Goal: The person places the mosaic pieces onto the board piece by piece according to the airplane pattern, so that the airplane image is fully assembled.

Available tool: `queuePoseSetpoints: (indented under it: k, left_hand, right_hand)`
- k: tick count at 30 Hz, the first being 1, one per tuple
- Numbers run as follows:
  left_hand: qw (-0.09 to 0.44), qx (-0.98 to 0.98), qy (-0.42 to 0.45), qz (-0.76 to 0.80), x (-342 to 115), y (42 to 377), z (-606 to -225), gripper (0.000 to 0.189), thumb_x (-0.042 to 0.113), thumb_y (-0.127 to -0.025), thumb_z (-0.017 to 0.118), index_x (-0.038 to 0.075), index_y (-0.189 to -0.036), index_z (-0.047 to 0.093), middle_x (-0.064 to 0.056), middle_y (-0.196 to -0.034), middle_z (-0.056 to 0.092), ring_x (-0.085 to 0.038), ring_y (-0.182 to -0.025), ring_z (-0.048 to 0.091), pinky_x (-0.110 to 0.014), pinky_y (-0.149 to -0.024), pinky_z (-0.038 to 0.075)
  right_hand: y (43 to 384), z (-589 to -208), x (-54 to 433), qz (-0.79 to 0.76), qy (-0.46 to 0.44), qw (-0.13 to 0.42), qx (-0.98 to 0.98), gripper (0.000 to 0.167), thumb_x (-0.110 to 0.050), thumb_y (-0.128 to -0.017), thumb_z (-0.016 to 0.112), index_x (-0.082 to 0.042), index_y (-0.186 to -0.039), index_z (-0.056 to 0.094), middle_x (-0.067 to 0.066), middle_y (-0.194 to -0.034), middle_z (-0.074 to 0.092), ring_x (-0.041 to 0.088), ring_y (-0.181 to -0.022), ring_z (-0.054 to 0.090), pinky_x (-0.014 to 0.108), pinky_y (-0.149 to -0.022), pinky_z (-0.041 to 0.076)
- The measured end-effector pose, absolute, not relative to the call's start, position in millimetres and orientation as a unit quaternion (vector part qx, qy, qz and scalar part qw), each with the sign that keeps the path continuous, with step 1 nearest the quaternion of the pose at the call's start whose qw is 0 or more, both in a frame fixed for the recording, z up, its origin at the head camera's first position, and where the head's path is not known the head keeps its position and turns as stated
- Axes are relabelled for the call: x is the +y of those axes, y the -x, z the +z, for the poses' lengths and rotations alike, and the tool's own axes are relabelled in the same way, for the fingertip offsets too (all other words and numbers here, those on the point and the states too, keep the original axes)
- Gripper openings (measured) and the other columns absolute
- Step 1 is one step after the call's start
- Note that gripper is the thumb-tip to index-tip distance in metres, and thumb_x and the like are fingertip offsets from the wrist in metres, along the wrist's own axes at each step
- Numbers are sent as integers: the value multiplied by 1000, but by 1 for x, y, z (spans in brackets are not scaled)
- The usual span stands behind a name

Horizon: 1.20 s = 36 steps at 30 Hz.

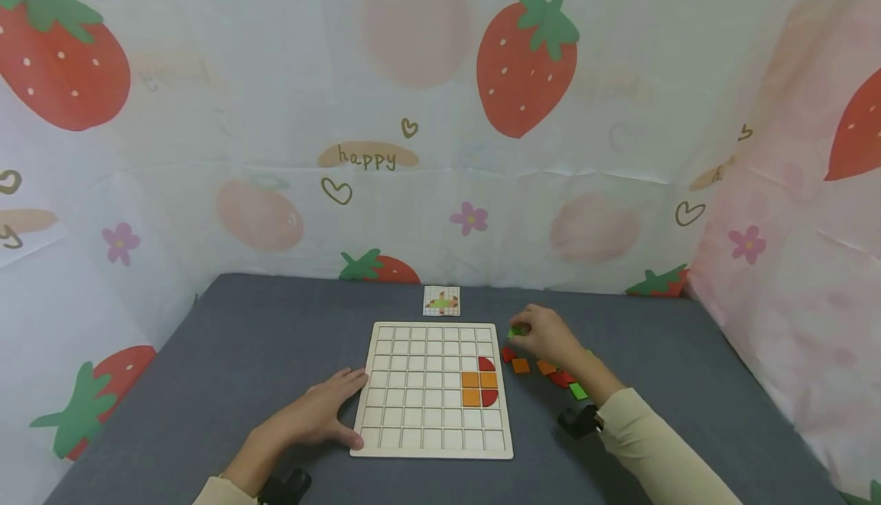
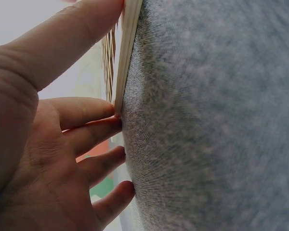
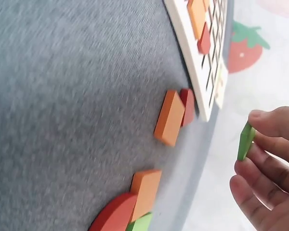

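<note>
A pale wooden grid board (image 1: 413, 418) lies on the dark grey table. On its right side sit orange square tiles (image 1: 471, 397) and two red rounded tiles (image 1: 489, 398). My left hand (image 1: 320, 412) rests at the board's left edge with fingers spread; in the left wrist view the thumb and fingertips touch the wooden edge (image 2: 127, 53). Beyond the board's upper right corner, my right hand (image 1: 548, 339) pinches a green tile (image 3: 246, 140) between thumb and fingers, raised off the table.
Loose tiles lie right of the board: an orange square (image 1: 521, 366), a red piece (image 1: 508, 354), a green one (image 1: 578, 391) and several others under the right forearm. A small picture card (image 1: 441, 301) lies behind the board. A strawberry-print curtain (image 1: 427, 107) surrounds the table.
</note>
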State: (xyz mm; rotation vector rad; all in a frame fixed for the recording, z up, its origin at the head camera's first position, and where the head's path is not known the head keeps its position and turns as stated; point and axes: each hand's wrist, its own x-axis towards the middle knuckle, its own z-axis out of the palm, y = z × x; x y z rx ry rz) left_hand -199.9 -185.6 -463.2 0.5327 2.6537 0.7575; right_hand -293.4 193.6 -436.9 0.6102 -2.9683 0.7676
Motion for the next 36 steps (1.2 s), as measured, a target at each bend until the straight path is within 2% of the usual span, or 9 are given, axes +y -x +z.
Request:
queuePoseSetpoints:
  k: [15,28,36]
  left_hand:
    - [168,932,-178,268,-185,200,-464,103,37,-65,86,-4,-146,38,-22,-155,35,-45,-146,24,-68,-110,23]
    - [172,929,-185,270,-185,201,-464,103,39,-67,86,-4,-147,37,-22,-155,35,-46,-146,24,-69,-109,23]
    - [175,929,-182,269,-185,202,-465,102,38,-67,86,-3,-147,37,-22,-155,35,-45,-146,23,-69,-109,23]
  right_hand:
    - [280,-431,168,244,-230,4,-942,25,-11,-86,72,1,-108,72,7,-98,64,18,-87,61,34,-77,55]
    - [273,-435,146,229,-271,-12,-935,24,-9,-85,72,0,-108,73,7,-98,64,18,-85,62,27,-71,52]
    - [269,-439,135,241,-290,-46,-925,26,-11,-86,72,-1,-111,72,5,-98,64,15,-84,61,25,-71,52]
